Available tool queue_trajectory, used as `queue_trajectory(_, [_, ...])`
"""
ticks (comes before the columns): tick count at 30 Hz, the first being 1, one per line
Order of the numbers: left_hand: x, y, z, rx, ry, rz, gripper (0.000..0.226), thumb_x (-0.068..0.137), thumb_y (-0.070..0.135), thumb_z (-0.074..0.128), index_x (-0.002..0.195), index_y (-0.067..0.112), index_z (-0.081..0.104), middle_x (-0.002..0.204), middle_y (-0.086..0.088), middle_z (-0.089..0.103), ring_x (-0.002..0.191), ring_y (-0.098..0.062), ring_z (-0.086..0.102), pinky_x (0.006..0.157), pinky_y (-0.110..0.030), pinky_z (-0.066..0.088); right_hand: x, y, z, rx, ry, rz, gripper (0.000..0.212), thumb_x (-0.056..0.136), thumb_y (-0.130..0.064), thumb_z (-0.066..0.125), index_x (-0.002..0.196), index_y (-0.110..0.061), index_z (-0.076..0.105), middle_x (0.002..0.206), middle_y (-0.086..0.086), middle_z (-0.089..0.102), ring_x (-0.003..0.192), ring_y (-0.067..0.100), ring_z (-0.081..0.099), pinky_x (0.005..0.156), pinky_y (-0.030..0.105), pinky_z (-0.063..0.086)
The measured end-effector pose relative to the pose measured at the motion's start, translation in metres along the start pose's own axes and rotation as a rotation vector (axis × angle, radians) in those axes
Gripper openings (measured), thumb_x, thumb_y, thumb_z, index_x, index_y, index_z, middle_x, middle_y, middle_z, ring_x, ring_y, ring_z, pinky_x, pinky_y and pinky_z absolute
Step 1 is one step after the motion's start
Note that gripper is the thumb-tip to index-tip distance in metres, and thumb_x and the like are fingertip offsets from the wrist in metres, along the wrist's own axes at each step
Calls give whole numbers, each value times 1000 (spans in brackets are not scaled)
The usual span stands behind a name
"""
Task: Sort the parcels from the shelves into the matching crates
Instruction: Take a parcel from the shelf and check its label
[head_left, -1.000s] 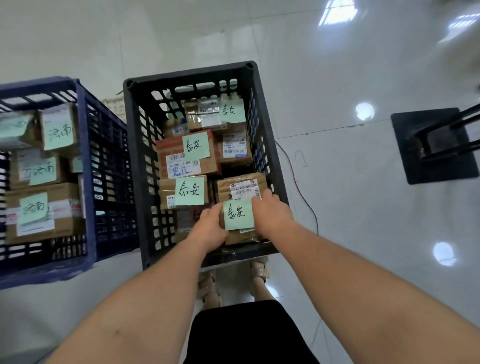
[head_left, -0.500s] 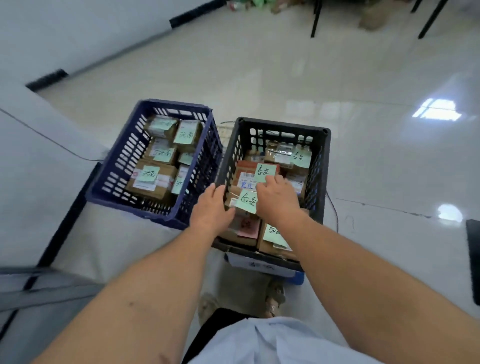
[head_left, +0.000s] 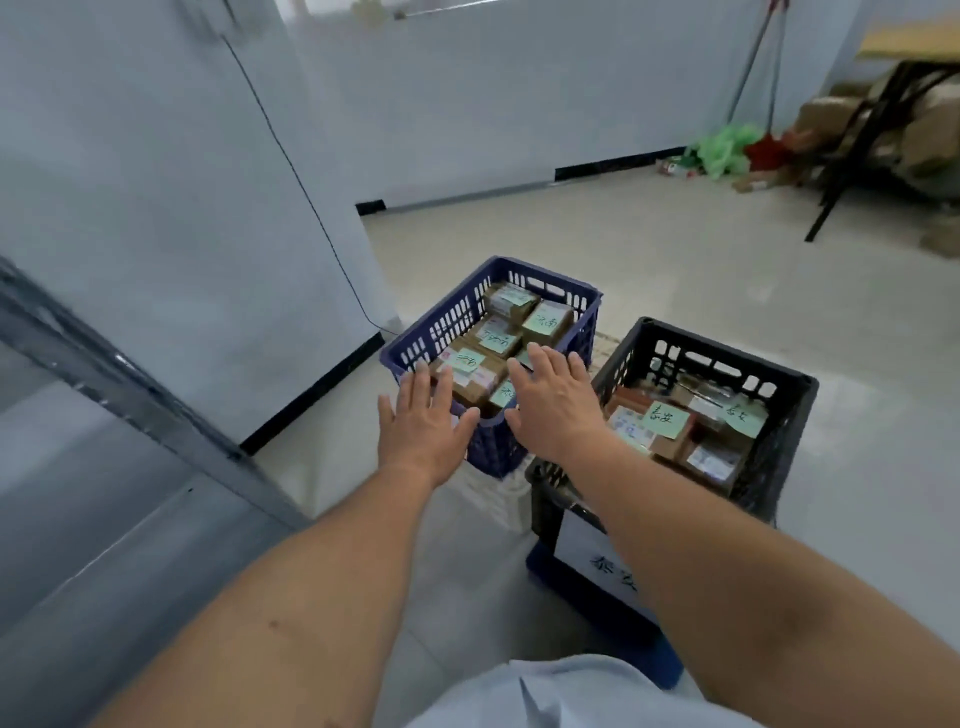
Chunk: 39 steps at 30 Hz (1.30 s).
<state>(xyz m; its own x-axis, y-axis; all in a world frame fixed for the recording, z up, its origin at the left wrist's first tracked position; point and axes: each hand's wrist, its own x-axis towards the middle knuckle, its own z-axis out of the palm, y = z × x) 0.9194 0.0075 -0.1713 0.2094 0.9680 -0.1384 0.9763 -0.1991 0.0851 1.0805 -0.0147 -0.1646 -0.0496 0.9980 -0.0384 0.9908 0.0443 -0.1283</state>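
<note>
Empty hands above the blue crate (head_left: 436, 312), parcels (head_left: 470, 387) packed inside.
Left hand (head_left: 421, 421) and right hand (head_left: 556, 405) hover, fingers spread, over its near rim; pressing there could tip it. Its green notes (head_left: 545, 319) look like 济南; the black crate (head_left: 727, 352) right of it shows 泰安.

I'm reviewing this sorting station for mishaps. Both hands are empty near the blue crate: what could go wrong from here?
The right hand hovers over the green notes in the blue crate; a brush might peel one off, losing the sorting label. The black crate seems to sit raised on a blue base; a knock might tip it.
</note>
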Motion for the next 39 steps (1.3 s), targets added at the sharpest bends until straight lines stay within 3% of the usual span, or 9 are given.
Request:
queue_trajectory(9, [-135,-150,-19,-31,117,-315,69,96,61,12,152,25,-7,159,-7,-19,147,-25,-15,115,-51,-11,-46,-177,-7,-161,0,-301,66,96,-57,31,150,-20,20,160,11,7,147,29,1,115,57,-4])
queue_trajectory(14, [-207,-224,-25,-93,205,-464,71,97,42,43,153,19,6,160,-9,-13,147,-28,4,117,-42,10,-67,-273,-12,-165,64,-541,48,97,-40,42,139,-17,41,146,9,36,134,27,35,110,42,26])
queue_trajectory(18, [-263,-272,-27,-121,274,-587,72,94,36,48,153,17,9,161,-9,-4,143,-28,17,112,-37,21,-84,-347,-9,-146,91,-700,43,93,-30,47,134,-17,46,140,8,41,129,26,40,104,38,35])
queue_trajectory(22, [-309,-318,-18,-117,304,-750,74,96,47,42,153,17,5,161,-9,3,144,-27,17,114,-39,19,-98,-415,-3,-176,77,-859,56,93,-43,47,141,-18,37,151,10,27,137,28,29,110,42,27])
queue_trajectory(29, [-382,-396,5,-107,288,-1079,71,96,61,20,153,23,4,161,-8,-3,148,-25,-2,116,-51,-5,-110,-532,26,-275,22,-1119,66,96,-58,29,151,-21,22,161,11,4,147,26,3,118,54,1])
queue_trajectory(36, [-414,-478,15,-173,361,-1325,69,96,61,18,153,25,8,161,-6,-3,148,-21,-2,119,-47,0,-96,-652,56,-188,-76,-1351,74,93,-67,15,153,-23,16,161,11,4,148,26,3,119,49,0])
queue_trajectory(39, [-411,-511,7,-208,416,-1413,69,95,60,23,153,24,10,161,-6,1,148,-21,5,119,-44,4,-80,-699,57,-120,-113,-1426,103,73,-80,-16,153,-23,16,161,10,7,147,25,8,119,47,3])
